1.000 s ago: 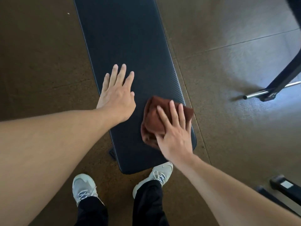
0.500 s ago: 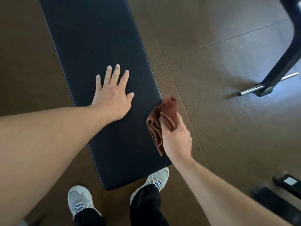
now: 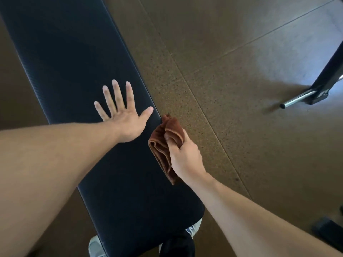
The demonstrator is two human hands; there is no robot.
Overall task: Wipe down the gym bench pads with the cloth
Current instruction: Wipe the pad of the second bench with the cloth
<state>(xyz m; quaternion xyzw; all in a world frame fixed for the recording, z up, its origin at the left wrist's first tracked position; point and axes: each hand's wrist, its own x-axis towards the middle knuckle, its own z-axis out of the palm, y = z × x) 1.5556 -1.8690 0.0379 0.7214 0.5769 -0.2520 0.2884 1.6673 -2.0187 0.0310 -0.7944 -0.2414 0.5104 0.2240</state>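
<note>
1. Right, we have our left hand (image 3: pixel 121 117) spread flat on the bench pad (image 3: pixel 78 71), fingers fanned wide, palm down, gripping nothing. We read it as a brace: weight through that arm steadies us as we lean over the bench.

2. Over at our right hand (image 3: pixel 185 156), the fingers are curled tight around the brown cloth (image 3: pixel 163 145), which is bunched into loose folds. It sits just to the thumb side of our left hand, right at the pad's long edge.

3. Why that grip? With the cloth gathered and pressed sideways against the rim, it looks set up to run along the side wall of the pad rather than the top face. That is our judgement, not something we can prove.

4. Part of the cloth hangs past the edge over the speckled floor (image 3: pixel 213 89), so only its inner fold seems to touch the pad; exact contact is hard to tell.

5. Beyond both hands the pad stretches away, dark and unmarked. Whether it has been wiped, we cannot say.

6. Near our wrists, the close end of the pad overhangs our shoes (image 3: pixel 94 246).

7. Far off our right hand, a black frame leg (image 3: pixel 326 76) with a metal bar (image 3: pixel 297 99) stands well clear.
</note>
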